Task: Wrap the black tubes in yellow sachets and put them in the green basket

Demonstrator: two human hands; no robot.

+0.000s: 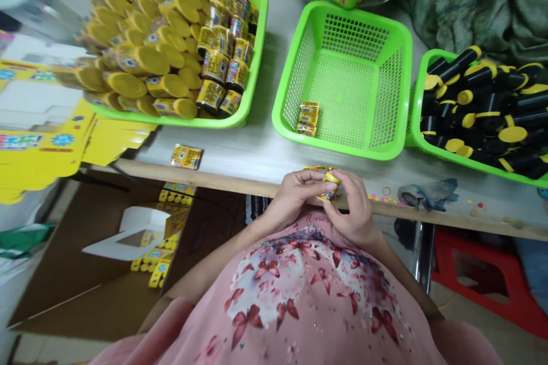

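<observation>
At the table's front edge, my left hand (293,193) and my right hand (356,209) meet, fingers closed around a small yellow-labelled tub (331,178). My fingers cover part of it. Just behind my left fingertips lies a flat printed yellow wrapper (315,169), partly hidden by the hand. Beyond my hands stands a green plastic basket (342,150) with a few yellow printed wrappers (308,117) in its near left corner. Another printed yellow packet (186,157) lies on the table to the left.
Left, a green basket (257,57) is heaped with yellow-lidded tubs (145,60). Right, another basket (483,165) holds black containers with yellow lids (514,134). A crumpled rag (428,194) lies near the table edge. Below left stands an open cardboard box (85,291) with yellow packs.
</observation>
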